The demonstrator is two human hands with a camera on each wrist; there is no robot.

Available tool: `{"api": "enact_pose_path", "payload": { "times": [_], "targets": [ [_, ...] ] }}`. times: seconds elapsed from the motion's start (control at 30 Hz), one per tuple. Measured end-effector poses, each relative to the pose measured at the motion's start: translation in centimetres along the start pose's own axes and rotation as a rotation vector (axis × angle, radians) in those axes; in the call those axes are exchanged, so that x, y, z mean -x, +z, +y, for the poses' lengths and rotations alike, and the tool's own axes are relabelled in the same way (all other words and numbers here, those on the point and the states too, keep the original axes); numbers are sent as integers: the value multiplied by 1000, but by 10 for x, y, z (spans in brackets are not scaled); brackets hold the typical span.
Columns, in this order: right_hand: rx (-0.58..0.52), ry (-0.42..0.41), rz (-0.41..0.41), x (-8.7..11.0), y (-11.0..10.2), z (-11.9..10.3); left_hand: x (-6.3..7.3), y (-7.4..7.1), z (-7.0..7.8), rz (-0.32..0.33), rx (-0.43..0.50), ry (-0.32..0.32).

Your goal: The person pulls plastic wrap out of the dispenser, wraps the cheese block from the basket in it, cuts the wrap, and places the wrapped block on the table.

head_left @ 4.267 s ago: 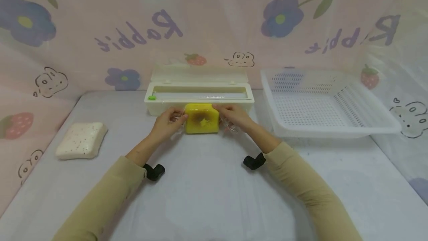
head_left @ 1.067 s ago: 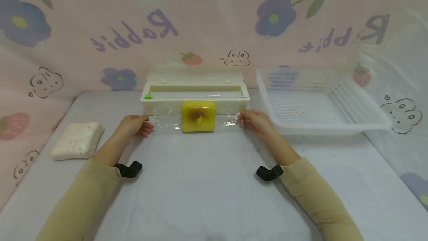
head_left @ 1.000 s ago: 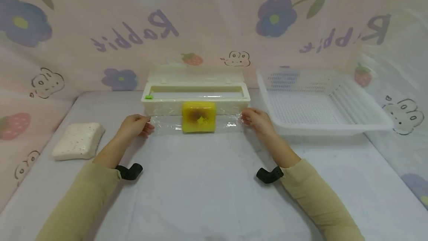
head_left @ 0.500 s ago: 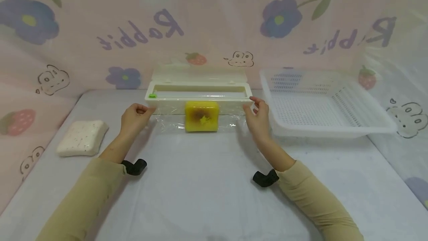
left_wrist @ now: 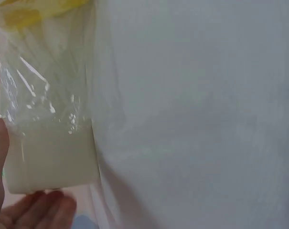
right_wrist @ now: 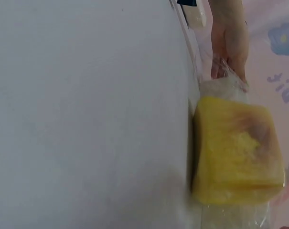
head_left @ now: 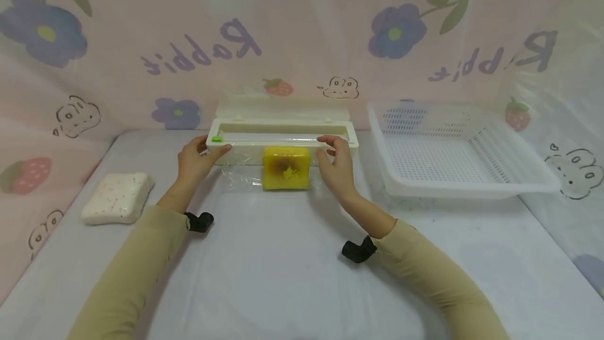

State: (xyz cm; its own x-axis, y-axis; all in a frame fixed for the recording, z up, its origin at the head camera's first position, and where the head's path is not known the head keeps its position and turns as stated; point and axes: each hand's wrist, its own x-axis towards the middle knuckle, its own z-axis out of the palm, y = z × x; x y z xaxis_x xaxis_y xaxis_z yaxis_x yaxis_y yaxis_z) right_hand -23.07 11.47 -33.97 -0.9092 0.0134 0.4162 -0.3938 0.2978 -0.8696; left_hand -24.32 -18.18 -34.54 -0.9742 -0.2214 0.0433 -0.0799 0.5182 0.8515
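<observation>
A yellow toast-shaped block (head_left: 286, 169) with a browned face and a star-shaped mark leans upright against the front of a white cling film dispenser (head_left: 250, 150). Clear film (head_left: 236, 178) spreads out on both sides of it. My left hand (head_left: 194, 160) grips the dispenser's left end, thumb on the front edge and fingers round the end, as the left wrist view shows. Just right of the block, my right hand (head_left: 338, 169) has its index finger reaching over the top front edge; whether it touches the film I cannot tell. The right wrist view shows the block's browned side.
The dispenser's lid (head_left: 283, 110) stands raised at the back. A green slider (head_left: 217, 139) sits at its left front corner. On the right is a white perforated basket (head_left: 472, 189). A cream speckled block (head_left: 118, 198) lies on the left of the white table (head_left: 283, 277).
My hands went from the block outward to the film's ends. Then the left took the dispenser's left end, and the right slid left from the right end to beside the block.
</observation>
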Motion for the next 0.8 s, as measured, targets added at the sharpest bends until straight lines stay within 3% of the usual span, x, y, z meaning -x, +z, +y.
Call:
{"api": "enact_pose_path", "payload": {
  "times": [0.2,0.4,0.6,0.8],
  "targets": [
    [19,-62,-100,-10,33,-18,-6,-9,-7,17,-46,38],
    [43,-35,-242,-30,71,-38,-14,-11,-12,0,-92,84],
    [159,-64,-442,-51,109,-41,-15,-8,-17,-35,-84,107],
    [276,-71,-573,-66,136,-47,-15,-7,-16,-55,-89,132]
  ]
}}
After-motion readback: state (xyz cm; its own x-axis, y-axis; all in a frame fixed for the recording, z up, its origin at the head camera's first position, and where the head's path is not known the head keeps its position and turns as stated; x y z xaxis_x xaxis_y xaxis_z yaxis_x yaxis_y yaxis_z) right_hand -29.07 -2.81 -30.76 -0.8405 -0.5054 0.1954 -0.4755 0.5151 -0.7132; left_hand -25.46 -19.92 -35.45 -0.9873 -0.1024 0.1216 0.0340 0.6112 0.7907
